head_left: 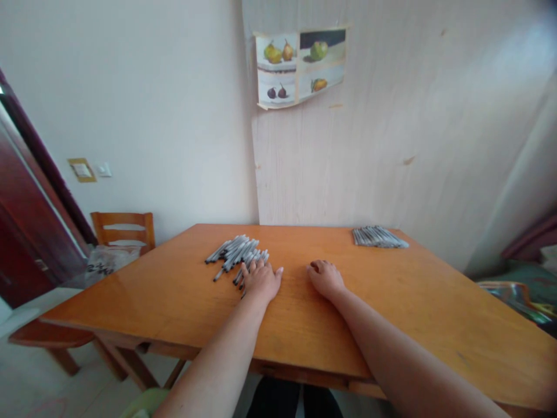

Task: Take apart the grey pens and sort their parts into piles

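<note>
A loose heap of grey pens with black caps [237,252] lies on the left half of the wooden table [300,325]. At the heap's right edge, my left hand [262,280] lies palm down, fingers spread, its fingertips touching or partly covering the nearest pens. My right hand [326,277] rests on the bare wood to the right, its fingers curled loosely in, with nothing seen in them. Farther back on the right, a flat bundle of similar pens [378,237] lies in neat rows, seemingly in a clear wrapper.
The table's back edge meets a wall with a fruit poster [300,67]. To the left stands a wooden chair [122,223] with a clear plastic bag [111,259] on it. At the far right, beside the table, lies a clear bag with an orange edge [517,296].
</note>
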Demonstrator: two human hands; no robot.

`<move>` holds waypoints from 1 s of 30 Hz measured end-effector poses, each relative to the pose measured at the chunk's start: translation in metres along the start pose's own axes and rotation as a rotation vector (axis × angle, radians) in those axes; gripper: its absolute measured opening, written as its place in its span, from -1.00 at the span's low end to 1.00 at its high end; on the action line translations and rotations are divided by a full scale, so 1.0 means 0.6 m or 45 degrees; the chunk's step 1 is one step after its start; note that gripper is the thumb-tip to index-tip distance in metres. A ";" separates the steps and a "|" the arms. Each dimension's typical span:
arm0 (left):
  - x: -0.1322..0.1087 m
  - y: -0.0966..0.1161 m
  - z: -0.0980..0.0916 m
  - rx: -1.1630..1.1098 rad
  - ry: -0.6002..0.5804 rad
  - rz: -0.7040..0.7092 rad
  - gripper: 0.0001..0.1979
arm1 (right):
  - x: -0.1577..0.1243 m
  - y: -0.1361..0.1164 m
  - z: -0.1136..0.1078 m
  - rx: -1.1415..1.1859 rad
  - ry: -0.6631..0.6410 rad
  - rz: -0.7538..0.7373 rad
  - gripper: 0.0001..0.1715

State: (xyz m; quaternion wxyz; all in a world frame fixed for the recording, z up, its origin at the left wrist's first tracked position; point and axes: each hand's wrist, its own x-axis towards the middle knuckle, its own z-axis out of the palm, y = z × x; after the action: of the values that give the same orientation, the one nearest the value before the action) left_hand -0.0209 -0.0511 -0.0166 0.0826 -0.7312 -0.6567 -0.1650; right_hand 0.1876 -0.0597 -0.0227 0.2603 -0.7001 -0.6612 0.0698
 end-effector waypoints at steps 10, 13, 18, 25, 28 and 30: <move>0.002 -0.029 -0.008 -0.016 -0.014 -0.009 -0.44 | 0.003 0.011 0.009 0.035 0.009 -0.029 -0.49; 0.003 -0.039 -0.010 -0.003 -0.002 -0.045 -0.49 | 0.004 0.014 0.010 0.039 0.010 -0.039 -0.52; 0.003 -0.052 -0.008 -0.007 0.037 -0.075 -0.55 | 0.006 0.020 0.016 0.071 0.018 -0.066 -0.54; 0.004 -0.056 -0.006 -0.048 0.065 -0.030 -0.66 | 0.005 0.024 0.018 0.112 0.068 -0.089 -0.55; 0.005 -0.055 -0.011 -0.068 0.086 -0.008 -0.71 | 0.003 0.024 0.013 0.188 0.111 -0.089 -0.58; 0.007 -0.055 -0.016 -0.079 0.105 -0.003 -0.75 | 0.004 0.026 0.012 0.256 0.136 -0.077 -0.59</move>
State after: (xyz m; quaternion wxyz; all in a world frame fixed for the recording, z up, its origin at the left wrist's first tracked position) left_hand -0.0545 -0.0463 -0.0095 0.0867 -0.7251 -0.6484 -0.2153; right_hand 0.1985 -0.0556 -0.0352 0.3662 -0.6530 -0.6568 0.0904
